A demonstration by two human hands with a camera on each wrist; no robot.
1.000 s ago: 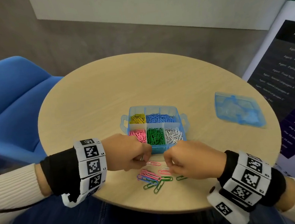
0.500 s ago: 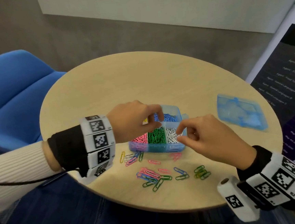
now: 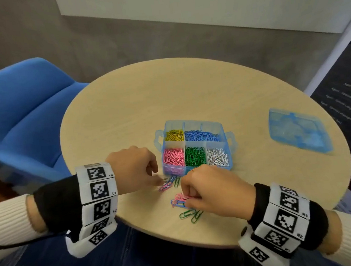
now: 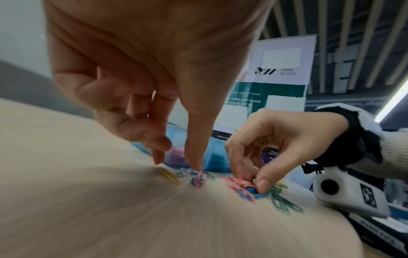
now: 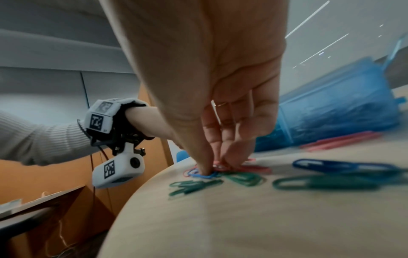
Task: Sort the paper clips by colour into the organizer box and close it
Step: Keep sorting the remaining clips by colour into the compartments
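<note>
Round wooden bench (image 3: 125, 107), one. Organizer box (image 3: 197, 169), clear blue, lid off, near the middle of the bench toward its near edge. Compartments: yellow clips (image 3: 173, 135) and blue clips (image 3: 201, 136) in the far row, pink clips (image 3: 173, 156), green clips (image 3: 195, 156) and white clips (image 3: 217, 157) in the near row. Lid (image 3: 298, 130), clear blue, lying apart by the right edge of the bench.

Loose clips (image 3: 177, 202), mixed pink, blue and green, scattered between the box and the near edge (a second small cluster (image 3: 166, 185) lies just in front of the box).

Left hand (image 3: 134, 169): fingers curled downward, thumb tip on the small cluster; whether it actually pinches a clip, I cannot tell. Right hand (image 3: 212, 190): thumb and fingertips (image 5: 204, 167) closed in a pinch on the loose clips, pressed against the bench surface.

Both wrists carry bands with printed black-and-white markers. Blue chair (image 3: 24, 116), beyond the left edge.
</note>
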